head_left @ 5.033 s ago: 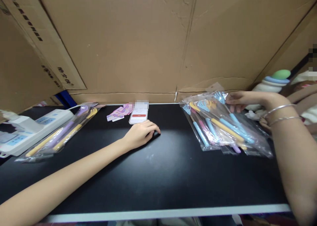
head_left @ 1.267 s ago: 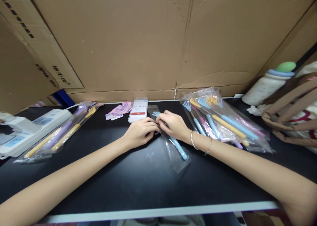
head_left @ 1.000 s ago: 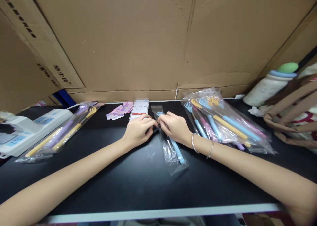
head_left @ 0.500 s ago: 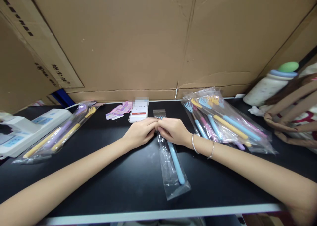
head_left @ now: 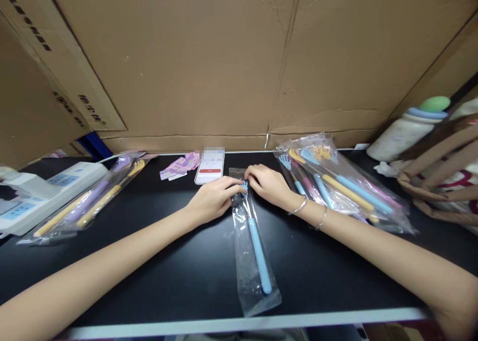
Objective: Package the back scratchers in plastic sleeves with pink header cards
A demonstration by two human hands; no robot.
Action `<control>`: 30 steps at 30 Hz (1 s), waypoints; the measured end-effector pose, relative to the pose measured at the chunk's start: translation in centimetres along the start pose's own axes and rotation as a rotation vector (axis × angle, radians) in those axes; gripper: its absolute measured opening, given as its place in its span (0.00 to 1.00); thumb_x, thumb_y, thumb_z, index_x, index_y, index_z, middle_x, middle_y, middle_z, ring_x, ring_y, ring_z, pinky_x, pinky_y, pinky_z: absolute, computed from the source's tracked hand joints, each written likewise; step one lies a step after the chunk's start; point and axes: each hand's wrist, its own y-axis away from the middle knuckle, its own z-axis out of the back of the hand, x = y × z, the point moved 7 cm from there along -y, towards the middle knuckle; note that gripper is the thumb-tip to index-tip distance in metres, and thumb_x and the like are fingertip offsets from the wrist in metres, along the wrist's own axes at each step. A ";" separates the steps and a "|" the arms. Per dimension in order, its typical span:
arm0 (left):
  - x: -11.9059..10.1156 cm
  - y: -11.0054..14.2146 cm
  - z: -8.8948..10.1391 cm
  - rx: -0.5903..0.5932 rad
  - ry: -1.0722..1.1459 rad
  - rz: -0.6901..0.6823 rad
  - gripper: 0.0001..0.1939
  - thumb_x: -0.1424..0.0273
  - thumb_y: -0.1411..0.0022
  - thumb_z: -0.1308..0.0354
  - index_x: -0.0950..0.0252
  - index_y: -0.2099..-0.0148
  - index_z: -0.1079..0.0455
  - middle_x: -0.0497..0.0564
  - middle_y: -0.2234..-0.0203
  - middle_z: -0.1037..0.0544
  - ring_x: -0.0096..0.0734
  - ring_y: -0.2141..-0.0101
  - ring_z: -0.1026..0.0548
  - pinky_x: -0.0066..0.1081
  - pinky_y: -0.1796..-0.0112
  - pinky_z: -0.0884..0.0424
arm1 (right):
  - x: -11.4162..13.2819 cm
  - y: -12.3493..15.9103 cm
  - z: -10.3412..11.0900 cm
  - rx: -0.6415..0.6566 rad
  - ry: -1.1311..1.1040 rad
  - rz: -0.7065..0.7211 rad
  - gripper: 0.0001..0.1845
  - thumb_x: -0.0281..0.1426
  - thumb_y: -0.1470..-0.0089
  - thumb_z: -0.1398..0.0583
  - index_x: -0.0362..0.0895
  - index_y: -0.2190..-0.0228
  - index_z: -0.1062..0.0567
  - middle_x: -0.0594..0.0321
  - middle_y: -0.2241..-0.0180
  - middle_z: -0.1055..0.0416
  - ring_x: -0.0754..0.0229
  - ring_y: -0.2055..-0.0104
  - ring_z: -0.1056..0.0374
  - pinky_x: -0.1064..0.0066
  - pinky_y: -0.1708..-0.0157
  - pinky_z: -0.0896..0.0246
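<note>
A back scratcher with a light blue handle (head_left: 260, 259) and a small blue claw head lies inside a clear plastic bag (head_left: 244, 276) on the black table. My left hand (head_left: 212, 199) is closed over the bag's upper left edge, with its fingertips and thumb by the claw head. On the other side, my right hand (head_left: 271, 185) has its fingers bent in a pinch at the bag's upper right edge. The bag's top end shows between and just beyond both hands. My fingers partly cover the claw head.
To the right lie several bagged back scratchers (head_left: 345, 191), near a white bottle (head_left: 405, 134) and a brown-handled bag (head_left: 440, 181). At left, bagged scratchers (head_left: 93, 196) lie against a white power strip (head_left: 56, 191). A phone (head_left: 209, 169) and purple cards (head_left: 181, 166) sit at the back before cardboard (head_left: 186, 72).
My hands have moved slightly apart, the right one shifting right, exposing the claw head. The bagged back scratcher has slid a little toward the front edge and turned straighter.
</note>
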 end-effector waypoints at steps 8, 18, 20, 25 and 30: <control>0.0 -0.1 0.0 0.028 0.049 -0.020 0.24 0.85 0.47 0.55 0.64 0.50 0.35 0.52 0.52 0.28 0.32 0.51 0.31 0.33 0.53 0.30 | -0.6 0.1 -1.7 0.032 -0.018 0.073 0.12 0.28 0.42 0.51 0.40 0.61 0.30 0.55 0.62 0.30 0.56 0.57 0.38 0.64 0.55 0.41; -0.3 -0.1 0.3 0.011 0.078 -0.040 0.23 0.84 0.47 0.55 0.64 0.51 0.33 0.51 0.51 0.27 0.32 0.50 0.30 0.34 0.52 0.29 | -2.6 -0.1 -3.4 0.120 -0.129 -0.031 0.22 0.38 0.39 0.54 0.39 0.52 0.31 0.52 0.45 0.36 0.51 0.39 0.50 0.55 0.41 0.52; -0.2 -0.1 0.3 -0.001 0.069 -0.035 0.21 0.83 0.45 0.55 0.64 0.52 0.33 0.50 0.51 0.26 0.32 0.50 0.29 0.33 0.53 0.28 | -2.7 0.0 -3.3 0.134 -0.142 -0.056 0.22 0.38 0.39 0.54 0.40 0.51 0.31 0.53 0.46 0.35 0.51 0.39 0.49 0.55 0.41 0.52; -0.2 0.0 0.2 -0.013 0.019 -0.034 0.20 0.80 0.42 0.53 0.62 0.50 0.32 0.49 0.51 0.26 0.31 0.51 0.28 0.32 0.56 0.27 | -2.6 0.0 -3.1 0.153 -0.140 -0.079 0.25 0.40 0.39 0.55 0.43 0.46 0.34 0.56 0.43 0.37 0.53 0.38 0.50 0.55 0.41 0.52; -0.3 0.2 0.2 -0.011 -0.060 -0.063 0.23 0.80 0.43 0.52 0.56 0.47 0.32 0.48 0.49 0.28 0.32 0.50 0.28 0.32 0.54 0.27 | -2.8 0.1 -3.9 0.254 -0.097 -0.061 0.28 0.43 0.38 0.59 0.48 0.43 0.37 0.61 0.39 0.45 0.53 0.35 0.56 0.52 0.38 0.60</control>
